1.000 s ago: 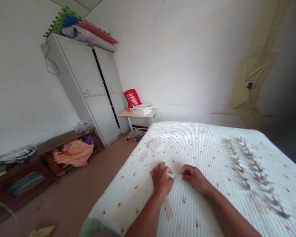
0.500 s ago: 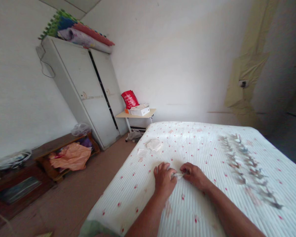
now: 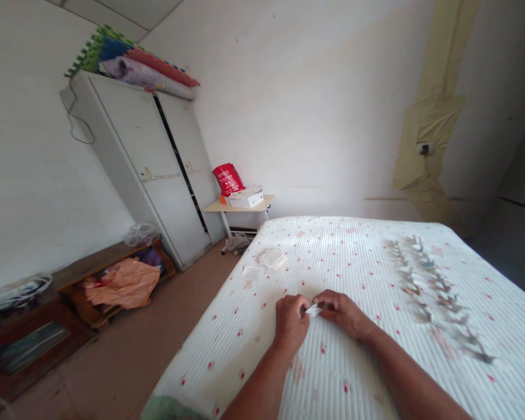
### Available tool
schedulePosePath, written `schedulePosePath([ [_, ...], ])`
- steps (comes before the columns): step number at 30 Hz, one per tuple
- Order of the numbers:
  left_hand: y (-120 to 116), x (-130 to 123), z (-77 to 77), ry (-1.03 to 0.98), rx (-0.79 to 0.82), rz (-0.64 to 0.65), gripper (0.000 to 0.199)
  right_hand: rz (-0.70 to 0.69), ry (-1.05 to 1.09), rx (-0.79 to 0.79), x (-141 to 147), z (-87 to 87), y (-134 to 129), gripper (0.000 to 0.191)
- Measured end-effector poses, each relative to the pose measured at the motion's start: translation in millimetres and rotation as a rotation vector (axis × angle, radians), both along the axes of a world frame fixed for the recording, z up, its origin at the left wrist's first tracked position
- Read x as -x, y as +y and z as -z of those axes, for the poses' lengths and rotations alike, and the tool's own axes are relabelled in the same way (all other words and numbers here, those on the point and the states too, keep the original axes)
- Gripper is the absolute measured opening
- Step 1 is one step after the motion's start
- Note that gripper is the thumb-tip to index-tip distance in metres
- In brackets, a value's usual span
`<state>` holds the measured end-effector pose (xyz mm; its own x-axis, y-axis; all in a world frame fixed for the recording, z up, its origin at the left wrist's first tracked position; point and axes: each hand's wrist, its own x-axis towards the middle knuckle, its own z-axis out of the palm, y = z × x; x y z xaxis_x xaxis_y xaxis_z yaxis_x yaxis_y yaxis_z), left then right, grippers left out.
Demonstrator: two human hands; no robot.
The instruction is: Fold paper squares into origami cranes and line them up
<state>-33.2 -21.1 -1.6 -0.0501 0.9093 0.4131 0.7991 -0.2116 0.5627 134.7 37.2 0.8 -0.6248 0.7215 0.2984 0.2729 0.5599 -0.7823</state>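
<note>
Over the near part of the bed, covered in a white ribbed sheet [image 3: 332, 251] with red dots, my two hands meet at a small folded white paper [image 3: 314, 310]. My left hand [image 3: 290, 318] is closed, pinching its left side between thumb and fingers. The fingertips of my right hand [image 3: 342, 314] pinch the right side. Farther up the bed on the left lie thin printed paper sheets [image 3: 272, 258]. On the right of the bed stand rows of several small folded paper figures [image 3: 441, 286], blurred.
Beyond the bed's far left corner is a small table [image 3: 262, 204] with a red bag [image 3: 228, 179] and a white box [image 3: 247, 200]. A grey cabinet [image 3: 131, 134] and a low wooden unit [image 3: 87, 262] stand at the left.
My left hand's fingers, raised and spread before, have curled in around the paper. The paper looks turned and more compact, and the view has shifted slightly.
</note>
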Motion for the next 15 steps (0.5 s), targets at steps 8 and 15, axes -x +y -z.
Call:
schedulePosePath([
  [8, 2.8, 1.8, 6.5, -0.082, -0.093, 0.019, 0.020, 0.000, 0.055, 0.133, 5.6, 0.2, -7.4, 0.026],
  [15, -1.1, 0.3, -2.8, -0.238, -0.196, 0.046, 0.020, 0.093, 0.093, -0.156, 14.3, -12.6, -13.9, 0.012],
])
